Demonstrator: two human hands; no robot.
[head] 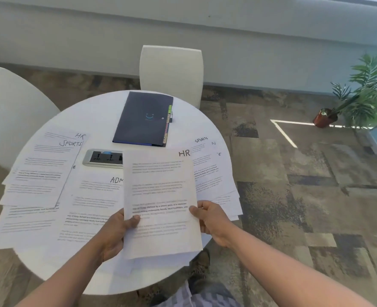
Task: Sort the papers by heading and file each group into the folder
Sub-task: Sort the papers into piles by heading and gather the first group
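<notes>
A small stack of printed sheets headed HR (161, 191) is held above the round white table (99, 111). My left hand (118, 231) grips its lower left edge and my right hand (212, 218) grips its right edge. A dark folder (142, 118) with coloured tabs lies shut at the table's far side. At the left lies a pile topped by a SPORTS sheet (43, 171), with an HR sheet under it. An ADMIN sheet (94, 196) lies in the middle, partly hidden. More papers (212, 171), one headed SPORTS, spread at the right.
A silver power socket panel (104, 158) is set into the table's centre. Two white chairs stand by the table, one behind it (172, 69) and one at the left (10, 111). A potted plant (360, 98) stands on the patterned carpet at the right.
</notes>
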